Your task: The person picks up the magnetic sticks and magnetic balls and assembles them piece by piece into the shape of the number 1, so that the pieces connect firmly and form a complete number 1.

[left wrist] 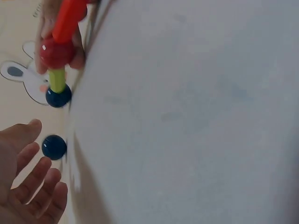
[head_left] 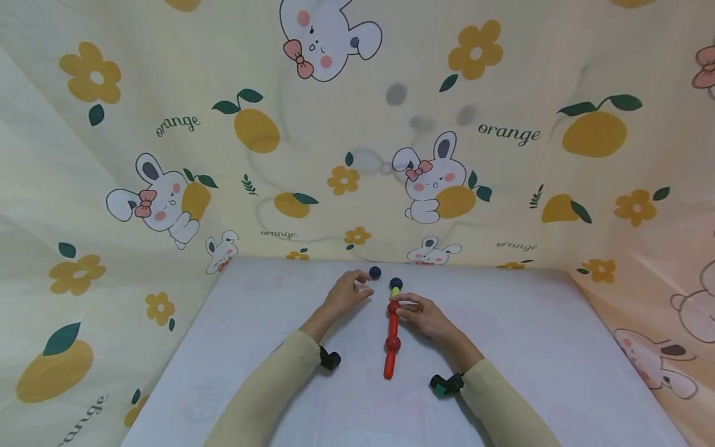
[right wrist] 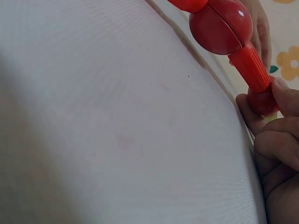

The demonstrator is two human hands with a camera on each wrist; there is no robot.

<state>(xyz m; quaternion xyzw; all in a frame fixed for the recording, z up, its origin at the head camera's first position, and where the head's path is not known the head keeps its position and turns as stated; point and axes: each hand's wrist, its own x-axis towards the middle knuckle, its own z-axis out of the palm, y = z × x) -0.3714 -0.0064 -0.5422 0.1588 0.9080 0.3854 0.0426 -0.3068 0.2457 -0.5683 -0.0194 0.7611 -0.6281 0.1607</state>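
Note:
A chain of toy balls and rods lies on the white table, pointing away from me. It runs from a red rod through a red ball and another red rod to a second red ball, then a yellow-green rod and a dark blue ball at the far end. My right hand pinches that second red ball between thumb and fingers. A loose dark blue ball sits left of the chain's far end. Beside it my left hand holds nothing, fingers loosely bent and thumb apart.
The white table ends at the back against a printed cloth with rabbits, flowers and oranges, which also hangs along both sides. A dark wrist camera is on the left wrist, and another camera is on the right.

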